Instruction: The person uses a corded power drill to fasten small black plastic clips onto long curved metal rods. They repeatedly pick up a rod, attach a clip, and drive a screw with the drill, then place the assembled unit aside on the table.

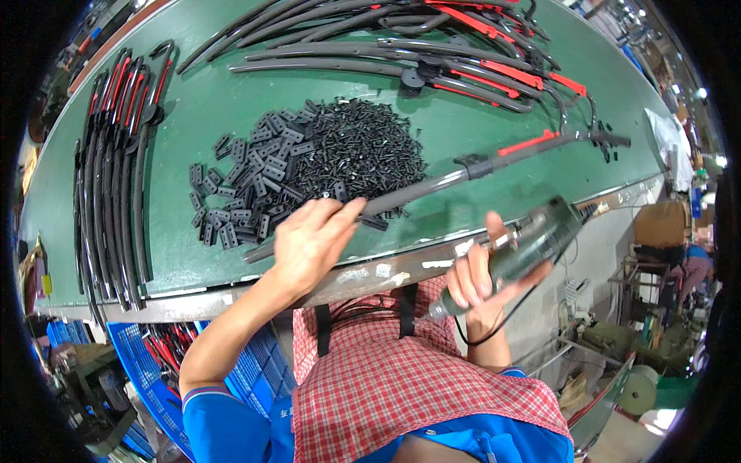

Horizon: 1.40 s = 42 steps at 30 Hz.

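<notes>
My left hand (pixel 315 240) is around a dark grey metal tube frame (pixel 417 190), near its left end. The frame slants up to the right across the table's front edge and carries a black collar (pixel 477 166) and a red strip (pixel 528 143). My right hand (pixel 480 283) grips a dark green corded power screwdriver (pixel 529 240), its tip (pixel 428 317) pointing down left toward my apron. Just beyond my left hand lie a heap of small black screws (pixel 370 150) and a pile of black slotted plastic blocks (pixel 255 173).
Several similar frames lie in a row at the left (pixel 116 185) and in a stack (pixel 347 58) at the back of the green table (pixel 173 254). Below the table's front edge, a blue plastic crate (pixel 139 370) holds red and black parts. Another person (pixel 692 266) is far right.
</notes>
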Motion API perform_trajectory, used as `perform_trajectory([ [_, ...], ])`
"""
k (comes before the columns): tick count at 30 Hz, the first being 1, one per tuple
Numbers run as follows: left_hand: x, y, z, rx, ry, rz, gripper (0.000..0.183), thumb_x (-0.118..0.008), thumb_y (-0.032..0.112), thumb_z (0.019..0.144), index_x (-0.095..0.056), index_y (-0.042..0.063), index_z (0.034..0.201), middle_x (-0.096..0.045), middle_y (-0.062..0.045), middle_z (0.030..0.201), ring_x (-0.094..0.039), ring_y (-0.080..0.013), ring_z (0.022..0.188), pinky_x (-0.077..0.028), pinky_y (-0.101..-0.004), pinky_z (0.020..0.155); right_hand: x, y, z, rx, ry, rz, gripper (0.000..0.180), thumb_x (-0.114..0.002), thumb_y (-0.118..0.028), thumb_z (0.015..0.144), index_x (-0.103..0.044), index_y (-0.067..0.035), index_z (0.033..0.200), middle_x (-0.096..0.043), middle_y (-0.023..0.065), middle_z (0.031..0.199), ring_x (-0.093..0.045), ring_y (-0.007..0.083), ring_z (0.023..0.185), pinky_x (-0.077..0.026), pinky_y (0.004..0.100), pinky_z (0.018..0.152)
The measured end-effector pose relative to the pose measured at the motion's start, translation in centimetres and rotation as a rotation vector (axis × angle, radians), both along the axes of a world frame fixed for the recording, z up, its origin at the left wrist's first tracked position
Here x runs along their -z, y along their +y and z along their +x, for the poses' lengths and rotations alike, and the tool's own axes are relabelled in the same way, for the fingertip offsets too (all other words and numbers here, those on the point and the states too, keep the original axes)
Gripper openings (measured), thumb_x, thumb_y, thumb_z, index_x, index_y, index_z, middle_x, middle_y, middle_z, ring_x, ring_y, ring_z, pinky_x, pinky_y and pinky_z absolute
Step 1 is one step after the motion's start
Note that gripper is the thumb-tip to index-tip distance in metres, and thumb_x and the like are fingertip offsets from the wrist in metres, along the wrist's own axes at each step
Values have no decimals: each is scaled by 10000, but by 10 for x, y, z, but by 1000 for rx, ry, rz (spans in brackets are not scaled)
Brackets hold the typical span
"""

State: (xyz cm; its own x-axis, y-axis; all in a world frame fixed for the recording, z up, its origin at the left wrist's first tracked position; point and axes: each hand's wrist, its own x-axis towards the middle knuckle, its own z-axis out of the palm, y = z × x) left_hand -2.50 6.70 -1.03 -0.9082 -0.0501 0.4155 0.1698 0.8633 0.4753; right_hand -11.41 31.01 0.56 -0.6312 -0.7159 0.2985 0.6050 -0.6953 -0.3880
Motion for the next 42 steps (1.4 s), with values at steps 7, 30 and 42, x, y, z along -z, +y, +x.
perform_trajectory([
  [7, 10, 16, -11, 76, -99, 115, 395, -689, 112, 768, -621, 83, 1156, -581, -73, 827, -587, -247, 723, -492, -362, 622, 24, -47, -27, 163, -179, 398, 1004, -423, -811, 762, -297, -88, 1446, -401, 6, 575, -419, 130, 466, -373, 298, 462],
  [30, 21, -9, -91, -371, -53, -183, 125, -618, 128, 761, -631, 55, 862, -577, -91, 865, -530, -267, 887, -441, -387, 761, 17, -57, -23, 232, -185, 584, 930, -438, -760, 806, -311, -94, 1442, -415, 3, 605, -407, 122, 457, -363, 279, 420],
  [42, 3, -11, -35, -229, 119, 327, 119, -598, 103, 731, -531, 23, 788, -528, -125, 643, -537, -308, 605, -451, -410, 579, -7, -67, -27, 324, -76, 622, 954, -427, -779, 795, -338, -56, 1412, -373, -13, 585, -397, 105, 444, -363, 259, 414],
])
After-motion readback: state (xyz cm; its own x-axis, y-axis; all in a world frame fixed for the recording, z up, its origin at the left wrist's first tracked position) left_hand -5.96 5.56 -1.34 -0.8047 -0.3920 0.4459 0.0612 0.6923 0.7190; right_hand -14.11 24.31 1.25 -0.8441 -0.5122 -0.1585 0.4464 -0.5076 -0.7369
